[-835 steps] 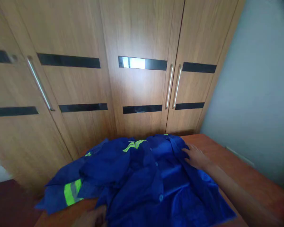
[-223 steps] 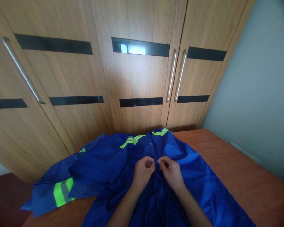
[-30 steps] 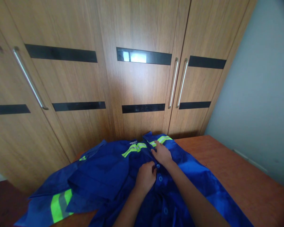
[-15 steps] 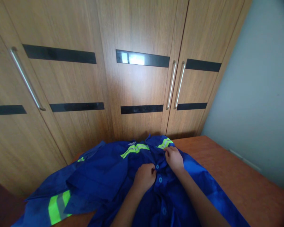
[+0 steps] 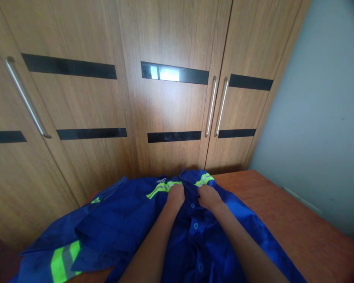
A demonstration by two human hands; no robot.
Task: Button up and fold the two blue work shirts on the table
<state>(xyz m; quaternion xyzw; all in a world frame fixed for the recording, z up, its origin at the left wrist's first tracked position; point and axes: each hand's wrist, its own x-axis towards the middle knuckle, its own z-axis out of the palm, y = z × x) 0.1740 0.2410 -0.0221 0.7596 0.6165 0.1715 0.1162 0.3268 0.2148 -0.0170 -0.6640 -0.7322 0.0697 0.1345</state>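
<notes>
A blue work jacket (image 5: 115, 224) with yellow-green and silver reflective strips lies spread out, its button front facing up. Several light blue buttons run down the placket, one of them a button (image 5: 196, 226) below my hands. Near the upper chest, my left hand (image 5: 176, 196) is closed on the jacket's front edge, beside the left reflective strip. My right hand (image 5: 209, 197) grips the opposite edge just under the right strip, close to the upper button (image 5: 192, 206). The fingertips of both hands are mostly hidden.
The jacket rests on a reddish-brown wooden surface (image 5: 271, 204). Behind it stands a wooden wardrobe (image 5: 171, 106) with long metal handles and dark inlaid strips. A pale wall (image 5: 318, 118) rises on the right.
My left hand has moved up the jacket front, from beside the upper button to the reflective strip. My right hand has shifted slightly down and left. The view has turned a little right.
</notes>
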